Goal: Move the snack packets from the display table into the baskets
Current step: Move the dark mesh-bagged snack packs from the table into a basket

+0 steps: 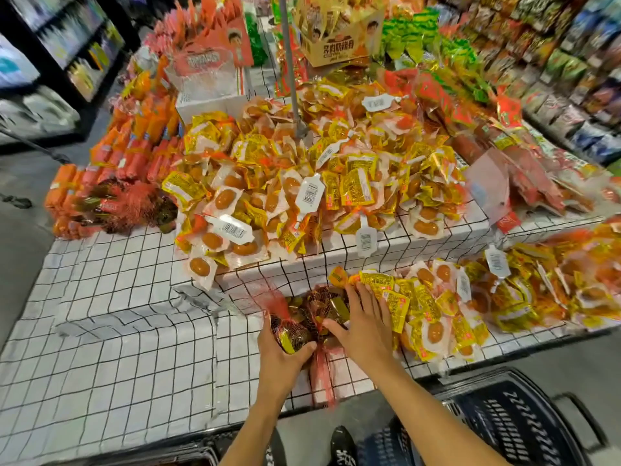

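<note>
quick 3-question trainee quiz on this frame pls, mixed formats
1. True or false: the left hand grips the red net bag.
2. The right hand has its fingers: A) spread out, B) balled in a fist, C) curled round a bottle.
3. Fill in: the tablecloth is white with a black ___ pattern.

Key: 1 true; 2 A; 3 grid.

Before you, the display table (111, 297), draped in a white black-gridded cloth, steps up to a raised tier (336, 267) heaped with yellow egg packets (319, 169). On its lower level lie loose egg packets (437, 311) at right, a red net bag (312, 314) near the front edge, and orange sausage sticks (134, 146) at left.
</note>
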